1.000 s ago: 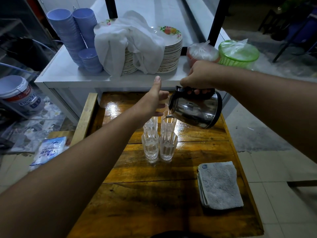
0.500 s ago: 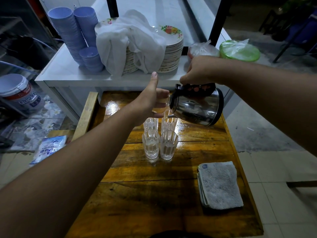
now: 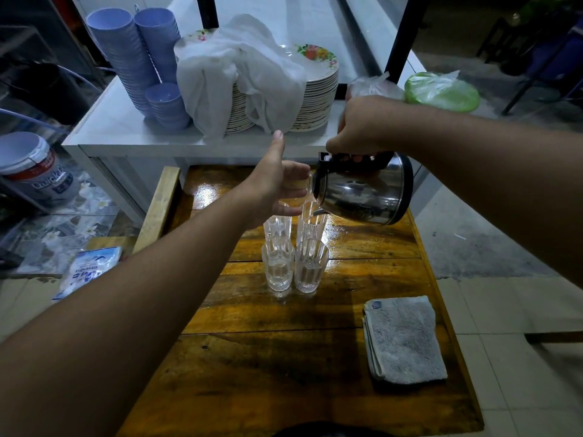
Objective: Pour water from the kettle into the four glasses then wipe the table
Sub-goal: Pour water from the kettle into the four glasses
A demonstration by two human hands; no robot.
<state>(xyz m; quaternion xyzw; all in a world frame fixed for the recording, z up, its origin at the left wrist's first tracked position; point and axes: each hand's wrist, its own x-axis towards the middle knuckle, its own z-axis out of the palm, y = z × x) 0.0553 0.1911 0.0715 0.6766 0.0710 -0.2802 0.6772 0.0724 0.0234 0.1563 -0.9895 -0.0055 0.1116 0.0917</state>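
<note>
A steel kettle (image 3: 366, 192) with a black lid and handle hangs tilted over the wooden table (image 3: 284, 367). My right hand (image 3: 362, 127) grips its handle from above. Its spout sits at the rim of the back right glass (image 3: 311, 227). My left hand (image 3: 274, 184) is spread, thumb up, with its fingertips at the kettle's lid. The four ribbed glasses stand in a tight square: back left (image 3: 277, 227), front left (image 3: 278, 268) and front right (image 3: 309, 268). The two front glasses hold water. A folded grey cloth (image 3: 405, 340) lies at the table's right edge.
Behind the table a white counter (image 3: 126, 134) carries stacked blue bowls (image 3: 132, 58), a plate stack (image 3: 315, 89) under a white cloth, and a green covered basket (image 3: 441, 93). A paint bucket (image 3: 34, 171) and a plastic packet (image 3: 88, 272) lie on the floor at left.
The kettle and my right hand have risen slightly, staying tilted over the back right glass. My left hand has shifted a little up and left beside the lid.
</note>
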